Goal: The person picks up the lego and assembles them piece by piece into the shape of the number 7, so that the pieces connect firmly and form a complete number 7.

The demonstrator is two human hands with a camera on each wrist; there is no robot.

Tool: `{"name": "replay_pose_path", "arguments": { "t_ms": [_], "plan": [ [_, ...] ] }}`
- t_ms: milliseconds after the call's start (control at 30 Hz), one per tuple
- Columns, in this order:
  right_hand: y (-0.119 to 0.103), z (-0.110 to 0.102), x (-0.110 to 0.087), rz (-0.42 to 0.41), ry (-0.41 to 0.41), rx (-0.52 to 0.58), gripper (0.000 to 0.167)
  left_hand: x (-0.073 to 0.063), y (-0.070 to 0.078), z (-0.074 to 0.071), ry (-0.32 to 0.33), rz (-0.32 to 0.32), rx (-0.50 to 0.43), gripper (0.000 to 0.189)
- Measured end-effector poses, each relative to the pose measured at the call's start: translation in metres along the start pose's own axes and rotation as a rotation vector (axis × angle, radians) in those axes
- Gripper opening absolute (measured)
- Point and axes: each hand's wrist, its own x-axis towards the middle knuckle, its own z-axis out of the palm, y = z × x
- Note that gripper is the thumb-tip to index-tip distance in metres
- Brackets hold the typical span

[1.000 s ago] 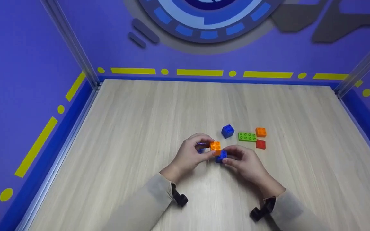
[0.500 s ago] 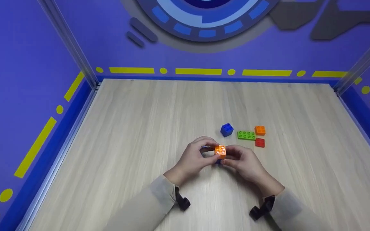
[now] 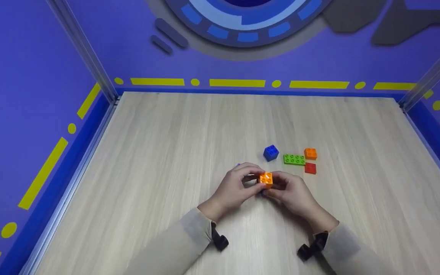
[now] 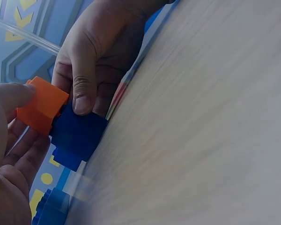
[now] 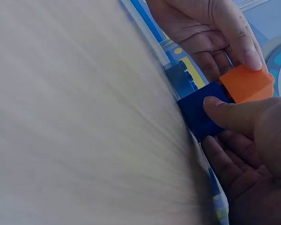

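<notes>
Over the worktop (image 3: 166,152), an orange block (image 3: 266,181) sits atop a dark blue block (image 5: 200,112); fingers of the left hand (image 3: 236,188) pinch the orange one, those of the right hand (image 3: 295,194) the blue. Beyond lie another blue block (image 3: 270,153), a green block (image 3: 294,159), a second orange block (image 3: 310,154) and a red block (image 3: 310,168).

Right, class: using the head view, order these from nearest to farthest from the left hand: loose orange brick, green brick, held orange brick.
1. Held orange brick: pinched by the left hand.
2. Green brick: to the right, beyond the hands.
3. Loose orange brick: just past green's right end.
</notes>
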Motion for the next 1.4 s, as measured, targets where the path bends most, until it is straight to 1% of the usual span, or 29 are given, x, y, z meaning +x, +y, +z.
{"name": "replay_pose_path", "arguments": {
  "t_ms": [233, 467, 567, 633, 733, 867, 1100, 1233, 1400],
  "plan": [
    [0.000, 0.000, -0.001, 0.002, 0.001, -0.016, 0.046, 0.001, 0.002, -0.001, -0.014, 0.022, 0.049, 0.030],
    [-0.001, 0.000, 0.000, 0.013, -0.009, 0.005, 0.047, 0.001, 0.001, -0.004, 0.008, -0.003, 0.055, 0.029],
    [-0.001, -0.001, 0.000, 0.012, -0.008, 0.002, 0.047, 0.001, 0.002, -0.004, -0.001, 0.001, 0.066, 0.029],
    [-0.001, -0.001, 0.000, 0.012, -0.009, 0.000, 0.047, 0.001, 0.003, -0.005, -0.009, 0.011, 0.090, 0.029],
    [-0.001, -0.001, 0.000, 0.014, -0.006, -0.013, 0.047, 0.000, 0.006, -0.006, -0.020, 0.036, 0.157, 0.030],
    [-0.002, -0.001, 0.000, 0.022, -0.003, -0.030, 0.048, -0.001, 0.009, -0.008, -0.024, 0.086, 0.273, 0.031],
    [0.001, 0.000, 0.001, -0.006, -0.007, -0.001, 0.048, -0.001, 0.009, -0.010, -0.016, 0.214, 0.487, 0.034],
    [0.002, 0.001, 0.000, -0.014, 0.002, -0.024, 0.047, -0.001, 0.009, -0.010, -0.010, 0.285, 0.597, 0.034],
    [0.001, 0.002, -0.001, -0.018, 0.003, -0.038, 0.047, -0.002, 0.009, -0.010, -0.022, 0.329, 0.668, 0.031]
  ]
}}
